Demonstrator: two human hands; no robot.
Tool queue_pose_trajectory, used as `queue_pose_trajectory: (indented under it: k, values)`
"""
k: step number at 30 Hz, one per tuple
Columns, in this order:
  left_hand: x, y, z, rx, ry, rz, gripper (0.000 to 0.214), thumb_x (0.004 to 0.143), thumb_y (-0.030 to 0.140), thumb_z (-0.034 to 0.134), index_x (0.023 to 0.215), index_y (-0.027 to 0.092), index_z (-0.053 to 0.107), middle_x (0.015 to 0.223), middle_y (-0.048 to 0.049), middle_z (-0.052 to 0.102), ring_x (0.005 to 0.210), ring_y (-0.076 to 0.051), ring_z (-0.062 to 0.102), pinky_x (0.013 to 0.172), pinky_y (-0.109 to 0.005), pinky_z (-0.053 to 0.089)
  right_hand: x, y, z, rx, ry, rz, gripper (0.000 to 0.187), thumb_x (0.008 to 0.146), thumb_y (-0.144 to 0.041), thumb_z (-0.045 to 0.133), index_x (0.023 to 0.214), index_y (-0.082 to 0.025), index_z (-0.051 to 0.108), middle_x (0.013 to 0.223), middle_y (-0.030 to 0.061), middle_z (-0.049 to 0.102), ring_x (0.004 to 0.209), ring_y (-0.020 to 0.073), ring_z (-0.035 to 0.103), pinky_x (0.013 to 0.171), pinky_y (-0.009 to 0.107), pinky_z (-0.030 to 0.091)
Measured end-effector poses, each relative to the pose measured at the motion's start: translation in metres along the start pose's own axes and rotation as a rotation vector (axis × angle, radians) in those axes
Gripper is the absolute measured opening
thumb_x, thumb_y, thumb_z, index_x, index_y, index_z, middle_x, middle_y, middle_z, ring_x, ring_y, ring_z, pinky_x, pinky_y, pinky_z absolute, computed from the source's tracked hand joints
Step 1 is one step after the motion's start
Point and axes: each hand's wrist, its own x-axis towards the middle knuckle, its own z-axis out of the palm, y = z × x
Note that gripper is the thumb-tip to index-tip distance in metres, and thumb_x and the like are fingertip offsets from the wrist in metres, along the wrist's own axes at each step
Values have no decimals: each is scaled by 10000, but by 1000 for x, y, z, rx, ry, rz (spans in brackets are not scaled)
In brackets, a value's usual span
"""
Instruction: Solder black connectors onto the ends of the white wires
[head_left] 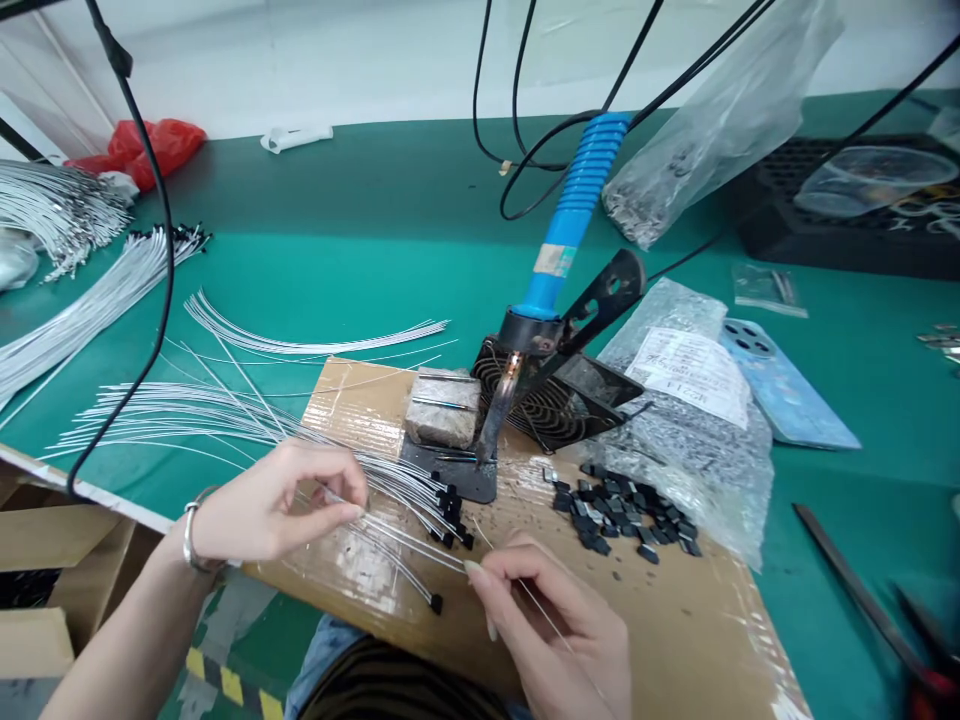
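My left hand (300, 500) is pinched around a thin white wire (416, 545) above the cardboard. At the wire's other end, my right hand (551, 620) grips it between thumb and fingers; solder wire (551, 622) also seems to run through that palm. Beneath my left hand lies a bundle of white wires (397, 480) with black connectors (450, 510) at their ends. Just beyond my hands, a blue-handled soldering iron (574, 215) leans tip-down in a stand, over a block (442, 408) carrying short metal pieces. Loose small black parts (626, 510) are piled to the right.
Cardboard (675, 620) covers the front of the green table (360, 200). Behind the iron stands a black fan (551, 395). Bubble wrap (682, 400), a blue phone case (787, 385) and tweezers (862, 590) lie right. A black cable (169, 200) hangs at left near more wire bundles (90, 290).
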Motion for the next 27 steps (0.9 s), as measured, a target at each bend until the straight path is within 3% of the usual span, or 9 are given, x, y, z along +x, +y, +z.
queue_pose_trajectory:
  k: [2,4,6,9,14,17,20,27]
  values:
    - [1,9,18,67,14,-63,182,966,308,719,1105,194,741,886,-54,801,659,-188,654,632,-301,504,-1,1,0,-18,-4,-63,283,943,-280,754,676,-231,675,620,-20,533,558,144,453,541,273,383]
    - [4,20,40,112,36,-21,215,983,321,699,1165,212,737,869,-48,800,685,-209,668,672,-322,509,-2,2,1,-32,-5,-122,256,950,-242,748,704,-233,678,640,-18,547,567,142,467,551,273,383]
    - [10,28,61,114,87,37,126,1021,256,619,1071,219,729,851,-48,782,727,-211,664,683,-318,494,-3,3,2,-42,4,-164,235,949,-205,747,725,-234,679,655,-20,555,586,141,488,560,272,376]
    - [18,33,79,64,143,57,156,1007,205,595,882,226,686,641,4,654,634,-187,571,626,-300,434,-4,3,1,-52,28,-167,230,948,-188,749,732,-234,683,657,-20,558,599,145,498,567,275,374]
    - [23,29,83,-216,112,-158,170,946,257,648,783,213,664,591,46,527,510,-128,380,495,-269,288,-1,5,-3,-25,40,-45,253,976,-303,745,732,-236,743,639,-15,568,589,147,531,582,265,436]
    - [24,25,83,-408,107,-260,199,937,340,661,799,196,672,592,43,525,498,-115,322,474,-267,236,1,10,-7,111,28,9,447,1078,-506,546,886,-236,845,705,29,645,613,172,619,573,276,515]
    - [27,22,82,-488,125,-271,226,912,371,708,786,185,687,625,16,576,504,-110,350,475,-260,240,2,10,-10,173,51,48,592,1125,-542,392,945,-236,866,746,46,676,628,170,645,581,274,541]
    - [30,21,85,-486,171,-248,200,911,340,707,786,185,730,638,-24,645,543,-135,442,489,-253,324,0,-1,-2,28,52,62,187,960,-356,763,828,-241,832,689,6,637,586,151,558,556,261,443]
